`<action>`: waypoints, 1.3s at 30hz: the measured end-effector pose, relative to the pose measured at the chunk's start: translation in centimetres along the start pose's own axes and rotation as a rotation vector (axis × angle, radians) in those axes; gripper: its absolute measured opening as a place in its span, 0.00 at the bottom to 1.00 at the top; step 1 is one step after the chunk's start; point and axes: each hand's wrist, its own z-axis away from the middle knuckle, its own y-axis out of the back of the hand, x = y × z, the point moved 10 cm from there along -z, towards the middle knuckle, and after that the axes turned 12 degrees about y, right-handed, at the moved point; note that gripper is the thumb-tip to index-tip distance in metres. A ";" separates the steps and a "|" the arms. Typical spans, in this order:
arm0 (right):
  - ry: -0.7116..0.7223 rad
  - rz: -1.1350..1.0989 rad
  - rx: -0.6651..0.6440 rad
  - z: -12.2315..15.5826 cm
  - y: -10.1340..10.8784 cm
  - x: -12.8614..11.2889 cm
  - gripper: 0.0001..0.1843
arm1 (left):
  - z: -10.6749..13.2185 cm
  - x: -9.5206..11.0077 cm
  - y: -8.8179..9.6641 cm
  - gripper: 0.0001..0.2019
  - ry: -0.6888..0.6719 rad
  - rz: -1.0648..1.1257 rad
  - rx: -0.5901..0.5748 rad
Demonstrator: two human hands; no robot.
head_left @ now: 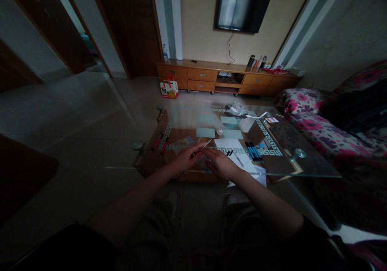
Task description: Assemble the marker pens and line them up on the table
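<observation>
My left hand (185,159) is closed over the near part of the glass table, pinching a thin pale rod (207,143) that looks like a pen refill. My right hand (223,163) meets it from the right, its fingers bent together at the rod's lower end; what they grip is hidden. Just right of that hand, black pen caps (229,153) and a slim pen part (240,160) lie on white paper (246,164). A row of blue pens (254,152) is beside them. Red and black pens (164,145) lie at the table's left.
The glass coffee table (187,112) also carries a crumpled clear plastic bag (236,109) and a red-and-white card (271,120). A floral sofa (317,130) stands close on the right. Beyond are a wooden TV cabinet (201,75) and a gift bag (169,89) on the floor.
</observation>
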 end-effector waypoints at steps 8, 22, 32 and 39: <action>-0.103 0.099 0.033 0.8 1.4 2.1 0.33 | 0.4 -0.1 -0.1 0.28 0.029 0.043 -0.049; -0.252 0.212 0.158 2.0 3.3 4.1 0.24 | 0.5 -1.2 0.3 0.27 0.126 0.031 -0.063; -0.316 0.286 0.050 3.5 3.5 6.9 0.25 | 0.8 -1.3 0.2 0.26 0.119 -0.017 -0.058; -0.332 0.311 -0.149 4.2 1.1 7.9 0.22 | 0.8 -1.5 0.0 0.26 0.139 -0.039 -0.065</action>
